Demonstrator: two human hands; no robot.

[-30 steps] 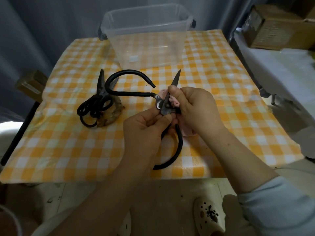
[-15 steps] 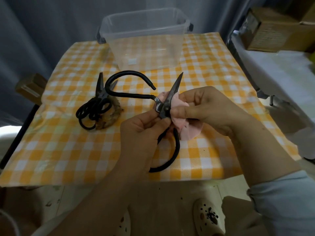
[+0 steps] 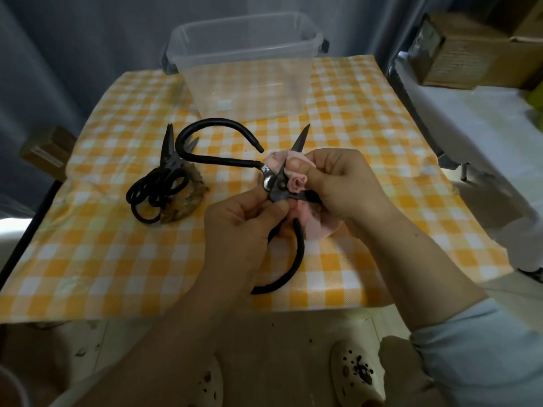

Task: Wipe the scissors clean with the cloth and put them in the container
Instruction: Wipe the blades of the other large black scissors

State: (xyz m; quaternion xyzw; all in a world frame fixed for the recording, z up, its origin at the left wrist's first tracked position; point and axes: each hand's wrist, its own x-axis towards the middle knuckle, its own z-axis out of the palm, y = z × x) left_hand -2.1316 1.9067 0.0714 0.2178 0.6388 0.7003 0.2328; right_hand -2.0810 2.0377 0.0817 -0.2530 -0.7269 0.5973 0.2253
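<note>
Since half a second ago my right grip has bunched the cloth tighter by the pivot, pinching it on the blade; my left grip clamps the scissors just above the bench. Wiping is under way; next I judge a stroke toward the tip, then the container

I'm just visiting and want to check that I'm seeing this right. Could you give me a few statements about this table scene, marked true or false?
1. The right hand presses a pink cloth against the held scissors. True.
2. The container has scissors in it. False: it is empty.
3. A second pair of scissors lies on the table. True.
4. The left hand rests idle. False: it pinches the held scissors near the pivot.
</note>
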